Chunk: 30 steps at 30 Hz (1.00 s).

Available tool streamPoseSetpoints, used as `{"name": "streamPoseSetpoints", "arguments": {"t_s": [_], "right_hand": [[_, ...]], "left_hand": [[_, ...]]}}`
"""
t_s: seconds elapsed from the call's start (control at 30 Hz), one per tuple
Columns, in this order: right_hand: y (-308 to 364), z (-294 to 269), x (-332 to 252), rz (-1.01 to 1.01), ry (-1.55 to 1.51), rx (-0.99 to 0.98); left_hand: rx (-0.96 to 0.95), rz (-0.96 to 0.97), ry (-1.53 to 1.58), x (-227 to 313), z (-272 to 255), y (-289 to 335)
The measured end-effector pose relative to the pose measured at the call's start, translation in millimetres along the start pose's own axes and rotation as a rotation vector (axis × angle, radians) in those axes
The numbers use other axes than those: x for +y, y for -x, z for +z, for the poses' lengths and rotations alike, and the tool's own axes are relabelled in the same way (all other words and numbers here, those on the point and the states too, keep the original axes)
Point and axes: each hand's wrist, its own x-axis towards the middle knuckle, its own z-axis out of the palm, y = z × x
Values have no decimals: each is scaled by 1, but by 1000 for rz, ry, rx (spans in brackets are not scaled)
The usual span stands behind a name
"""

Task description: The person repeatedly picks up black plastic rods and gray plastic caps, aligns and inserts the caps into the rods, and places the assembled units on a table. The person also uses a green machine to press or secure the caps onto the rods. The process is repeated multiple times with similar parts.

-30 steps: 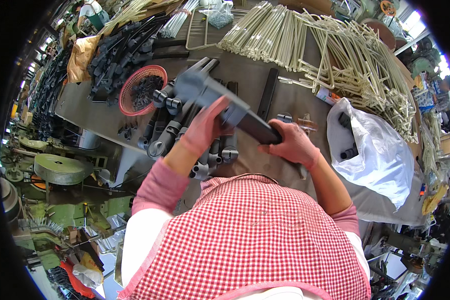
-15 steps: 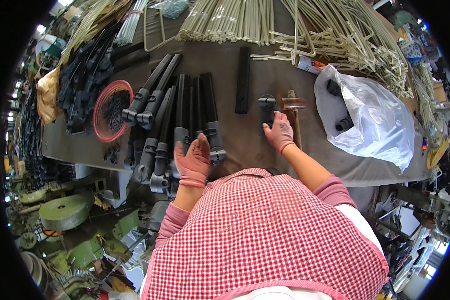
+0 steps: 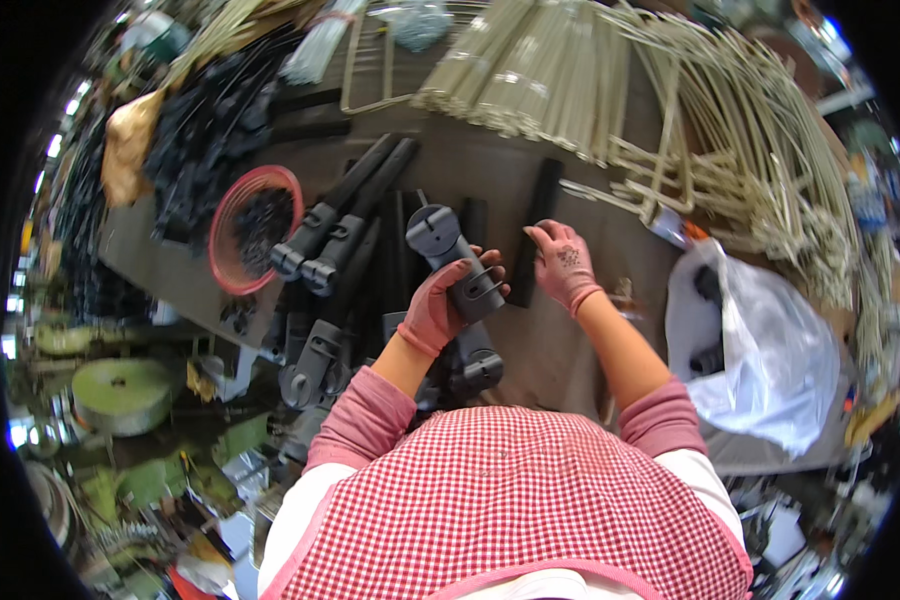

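My left hand (image 3: 440, 305), in a pink glove with bare, darkened fingertips, is closed round a dark grey plastic joint fitting (image 3: 435, 232). The fitting is tilted, its round slotted head up and to the left. Just right of it, my gloved right hand (image 3: 568, 268) has its fingers bent over a flat black bar (image 3: 542, 190) lying on the table; its grip is partly hidden. Below and left of my left hand lie black tubes with similar grey fittings on their ends (image 3: 315, 360). One such fitting (image 3: 478, 368) lies just under the held one.
A pink basket (image 3: 215, 255) of small dark parts stands at the left. Bundles of pale metal rods (image 3: 530, 90) lie along the back. A white plastic bag (image 3: 770, 340) with black fittings is at the right, near a spray can (image 3: 675, 225). My right forearm partly hides a mallet (image 3: 625, 298).
The grey fitting has gone from the table beside the mallet into my left hand, which has risen and moved right. My right hand has moved to the black bar. The whole view has shifted.
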Motion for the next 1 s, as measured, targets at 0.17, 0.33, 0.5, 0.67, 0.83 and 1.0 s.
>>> {"name": "streamPoseSetpoints", "arguments": {"t_s": [0.17, 0.33, 0.5, 0.67, 0.83, 1.0], "right_hand": [[-25, 27, 17, -592, 585, -732], [-17, -50, -32, -372, -301, 15], [76, -75, -47, 296, -675, 425], [130, -29, -67, 170, -235, -95], [98, -80, -119, 35, -252, -210], [94, -138, -165, 86, -420, -153]], "left_hand": [[-133, 117, -6, 44, 16, 19], [-116, 280, -266, 72, 25, 64], [-213, 225, -424, 50, 42, 99], [-284, 235, -506, 33, 70, 93], [-376, 518, -432, 51, 126, 94], [-425, 600, -250, 82, 160, 132]]}}
